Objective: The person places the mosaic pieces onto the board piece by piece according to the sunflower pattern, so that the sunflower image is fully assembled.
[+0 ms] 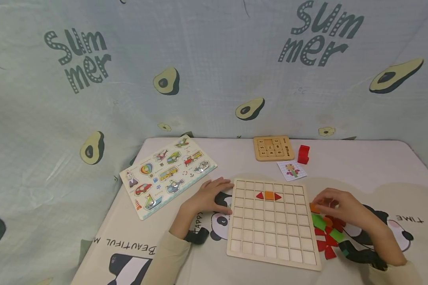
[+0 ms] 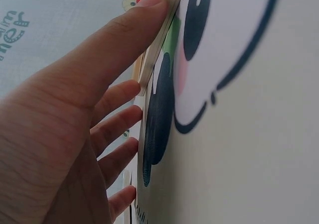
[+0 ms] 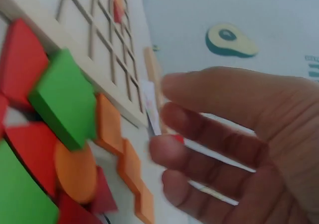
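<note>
- A person's left hand (image 1: 208, 196) rests flat on the table (image 1: 360, 166), fingers straight and spread, their tips against the left edge of the grid board (image 1: 272, 223); the left wrist view shows the thumb (image 2: 127, 32) pressed along that wooden edge.
- The right hand (image 1: 337, 206) hovers just off the board's right edge, above a heap of loose tiles (image 1: 326, 233); fingers are loosely curled and, in the right wrist view, the fingertips (image 3: 172, 152) sit close over the orange pieces. Whether they pinch one cannot be told.
- The heap, beside the board's right side, holds a green square (image 3: 65, 99), red pieces (image 3: 22, 59), an orange disc (image 3: 75, 171) and a row of orange squares (image 3: 117, 134).
- On the board, in its second row from the far edge, an orange square (image 1: 269, 195) sits between two red triangles (image 1: 259, 195), touching both.
- Farther back lie a small number puzzle (image 1: 273, 148), a red block (image 1: 303, 154) just to its right, and a picture card (image 1: 291, 170) in front of them.
- A vehicle puzzle (image 1: 167, 174) lies at an angle on the table's left side, well apart from the board.
- The tablecloth carries panda prints; behind hangs a sheet (image 1: 214, 67) printed with avocados and "Summer".
</note>
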### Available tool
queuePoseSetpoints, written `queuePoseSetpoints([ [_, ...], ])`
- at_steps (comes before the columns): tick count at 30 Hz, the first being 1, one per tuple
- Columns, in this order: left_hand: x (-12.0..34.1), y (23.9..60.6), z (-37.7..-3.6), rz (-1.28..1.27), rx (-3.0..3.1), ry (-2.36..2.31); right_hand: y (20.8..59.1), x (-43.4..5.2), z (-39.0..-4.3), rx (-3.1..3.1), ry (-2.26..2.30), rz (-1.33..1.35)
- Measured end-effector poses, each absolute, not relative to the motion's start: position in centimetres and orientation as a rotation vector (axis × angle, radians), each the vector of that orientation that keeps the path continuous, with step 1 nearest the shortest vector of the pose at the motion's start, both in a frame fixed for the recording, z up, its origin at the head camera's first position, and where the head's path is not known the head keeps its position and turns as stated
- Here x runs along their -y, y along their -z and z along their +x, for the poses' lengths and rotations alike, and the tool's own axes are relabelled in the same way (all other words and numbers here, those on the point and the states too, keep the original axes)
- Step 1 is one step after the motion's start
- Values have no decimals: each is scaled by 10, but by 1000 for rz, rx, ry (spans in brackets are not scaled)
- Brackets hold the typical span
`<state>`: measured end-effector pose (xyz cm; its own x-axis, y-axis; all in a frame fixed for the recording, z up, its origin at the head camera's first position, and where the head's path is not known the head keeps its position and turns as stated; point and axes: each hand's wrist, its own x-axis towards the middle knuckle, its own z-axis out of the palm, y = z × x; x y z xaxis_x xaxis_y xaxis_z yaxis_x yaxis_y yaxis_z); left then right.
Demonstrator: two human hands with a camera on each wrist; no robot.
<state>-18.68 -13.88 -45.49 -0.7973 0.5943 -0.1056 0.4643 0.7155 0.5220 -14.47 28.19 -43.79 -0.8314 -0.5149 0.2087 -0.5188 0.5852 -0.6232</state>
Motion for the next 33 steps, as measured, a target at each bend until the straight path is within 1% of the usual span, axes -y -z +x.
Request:
queuePoseSetpoints([
  [7,140,454,-186,832,-2661,-700,435,-294,-144,3067,-1188,871],
  [15,140,455,-186,828,-2657,-720,434,-307,-145,3178,-1485,992],
  [23,139,454,-186,831,-2654,-731,440,-310,-148,3082,-1575,1119],
  [33,138,456,-186,840,-2658,-720,441,-309,-145,3153,-1403,948],
])
